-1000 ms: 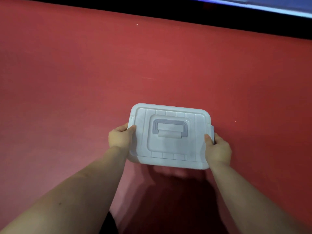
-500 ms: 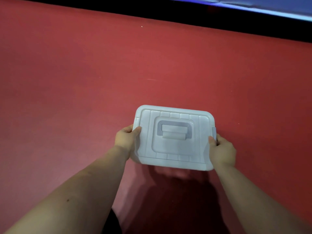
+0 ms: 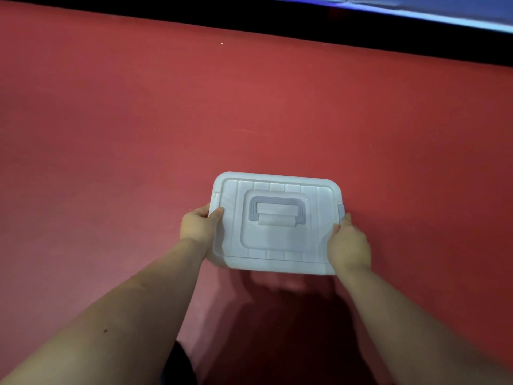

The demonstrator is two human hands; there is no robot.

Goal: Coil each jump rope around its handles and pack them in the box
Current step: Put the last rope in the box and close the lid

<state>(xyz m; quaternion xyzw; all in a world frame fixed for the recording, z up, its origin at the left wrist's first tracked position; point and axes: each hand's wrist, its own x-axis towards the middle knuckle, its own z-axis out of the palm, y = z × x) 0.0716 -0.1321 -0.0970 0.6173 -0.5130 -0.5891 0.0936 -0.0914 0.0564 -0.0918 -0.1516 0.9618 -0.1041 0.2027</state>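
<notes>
A white plastic box (image 3: 277,245) with its lid on sits on the red floor, a grey carry handle (image 3: 277,209) lying flat in the lid's recess. My left hand (image 3: 198,227) grips the box's left side, thumb on the lid's edge. My right hand (image 3: 348,243) grips the right side just below the grey latch (image 3: 341,210). No jump rope is visible; the lid hides the box's inside.
Red carpet (image 3: 138,134) spreads on all sides of the box. A black strip (image 3: 277,20) runs along the far edge, with a pale blue band (image 3: 416,6) beyond it. My dark shadow falls on the carpet near me.
The box and both hands have shifted slightly to the right and away from me. Both grips look the same.
</notes>
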